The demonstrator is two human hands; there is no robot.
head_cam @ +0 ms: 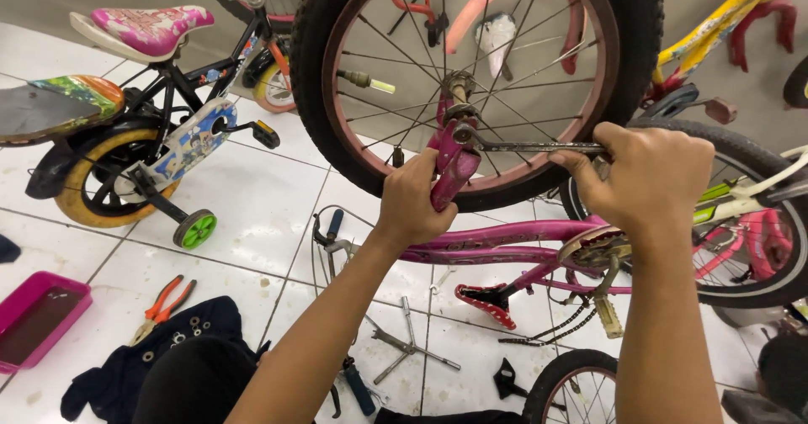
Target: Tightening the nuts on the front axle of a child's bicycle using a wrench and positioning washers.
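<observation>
**Kid:** What is the person holding?

**Helper:** The left hand (414, 201) is wrapped tight around the pink fork (453, 172) of a small pink bicycle (505, 243) that is flipped upside down. The right hand (652, 176) has its fingers closed tight on the handle of a metal wrench (530, 145).

**Kid:** Where does the wrench go?

**Helper:** Its far end sits on the axle nut (460, 131) in the middle of the front wheel (471, 79). The wheel is up high, right in front of the person.

**Kid:** Is the wheel off yet?

**Helper:** No. It is in the fork, and the nut is on the axle. I think the job at this nut is only partly done. I cannot tell if the nut is loose or tight.

**Kid:** What else is lying there?

**Helper:** On the white tile floor (252, 214) are orange pliers (164, 304), a cross-shaped wrench (408, 347) and a dark cloth (168, 357) with little washers on it. A pink tray (38, 315) is at the left. A bike chain (547, 327) hangs loose under the pink frame, so more seems left to fix. Other kids' bikes stand around.
</observation>
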